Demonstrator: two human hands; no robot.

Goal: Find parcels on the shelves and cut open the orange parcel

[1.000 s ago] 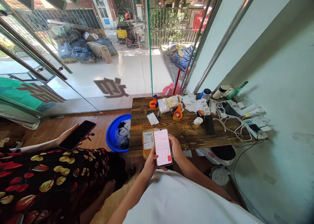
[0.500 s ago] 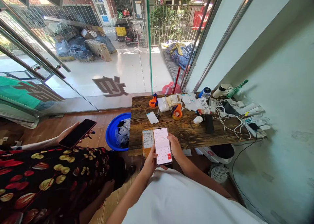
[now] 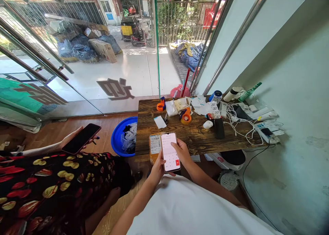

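- The smartphone sits nearest, held upright in front of the white shirt, its lit screen showing a keypad with a red button low on the right.
- The left hand is closed around the phone's lower left edge and back, carrying its weight. The right hand steadies the right edge, and its thumb lies over the upper part of the screen.
- By my judgement the phone is light, rigid and slick, with a glass face that would crack if dropped. The long side edges are the safest hold, with the palm behind.
- Just behind the phone, a small parcel with a barcode label lies at the near edge of the counter.
- To the left, another person's hand holds a dark phone flat above a flowered dress.
- A blue basin with plastic bags in it stands on the floor beside the counter.
- Further back on the counter lie an orange tape dispenser, a white slip, a black phone and a tangle of white cables.
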